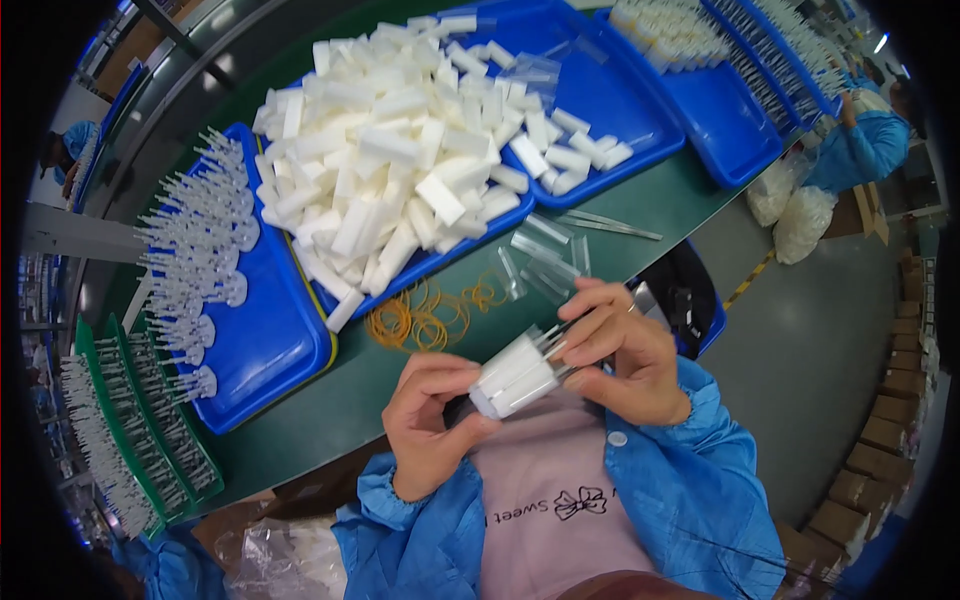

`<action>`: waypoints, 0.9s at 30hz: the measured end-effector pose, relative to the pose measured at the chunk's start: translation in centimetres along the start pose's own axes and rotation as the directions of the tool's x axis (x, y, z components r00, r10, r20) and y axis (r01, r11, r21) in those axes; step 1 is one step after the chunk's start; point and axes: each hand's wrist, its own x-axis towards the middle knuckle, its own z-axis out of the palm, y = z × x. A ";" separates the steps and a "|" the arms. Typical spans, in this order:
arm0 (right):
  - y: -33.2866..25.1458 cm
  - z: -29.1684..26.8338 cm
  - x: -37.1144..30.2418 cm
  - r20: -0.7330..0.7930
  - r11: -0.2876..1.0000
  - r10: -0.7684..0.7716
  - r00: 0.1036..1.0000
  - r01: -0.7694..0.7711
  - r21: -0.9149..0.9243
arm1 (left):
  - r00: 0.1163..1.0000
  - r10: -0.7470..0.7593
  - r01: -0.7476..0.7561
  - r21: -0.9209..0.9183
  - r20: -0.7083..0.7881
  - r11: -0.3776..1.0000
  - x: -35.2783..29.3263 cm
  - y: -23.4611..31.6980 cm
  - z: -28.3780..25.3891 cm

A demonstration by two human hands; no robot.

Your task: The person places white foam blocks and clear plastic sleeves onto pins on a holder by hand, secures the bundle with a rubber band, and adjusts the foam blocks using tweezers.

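Observation:
In front of my chest I hold a small white assembly point(515, 378), made of white blocks side by side on a round base, with thin prongs sticking out at its right end. My left hand point(425, 420) grips the base end between thumb and fingers. My right hand point(630, 355) is closed around the prong end, thumb below and fingers above; a thin dark, shiny piece shows by its fingers, its kind unclear. Beyond the hands on the green table lie yellow rubber bands point(420, 315) and clear plastic sleeves point(545, 262).
White foam blocks point(380, 150) are heaped over a blue tray. Another blue tray point(262, 340) holds pronged white parts point(205, 240); more stand in a green rack point(150, 420). Metal tweezers point(612, 226) lie near the table edge. A co-worker in blue point(865, 145) is at far right.

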 end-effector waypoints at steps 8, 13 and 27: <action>0.4 1.1 -0.5 -0.055 0.999 0.007 0.998 -0.009 -0.047 | 0.998 -0.009 0.011 -0.038 0.060 0.999 0.1 -0.5 -0.2; 0.0 1.0 0.2 0.021 0.975 -0.102 0.995 0.104 -0.198 | 0.994 0.027 -0.020 -0.064 0.109 0.998 0.7 -0.2 -0.3; 5.6 -3.9 3.0 -0.132 0.657 0.229 0.964 -0.253 -0.710 | 0.998 0.026 -0.029 -0.074 -0.048 0.997 1.3 -1.6 -0.6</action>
